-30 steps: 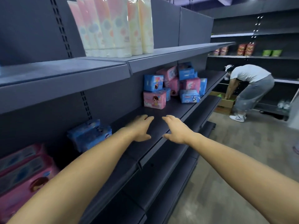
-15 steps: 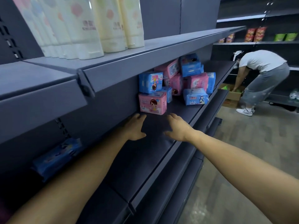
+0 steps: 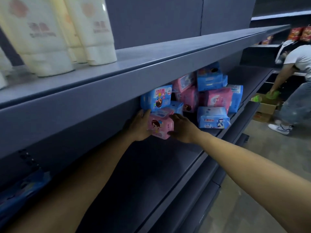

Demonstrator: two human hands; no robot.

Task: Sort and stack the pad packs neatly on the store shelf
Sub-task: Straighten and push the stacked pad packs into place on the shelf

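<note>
A dark grey store shelf runs off to the right, with a jumble of pink and blue pad packs heaped near its far end. The step in hand looks like taking the first pack from the heap: the left hand and right hand flank the nearest pink pack, fingers lightly curled against its sides, both arms outstretched. A blue pack sits on top, so the pull calls for care.
</note>
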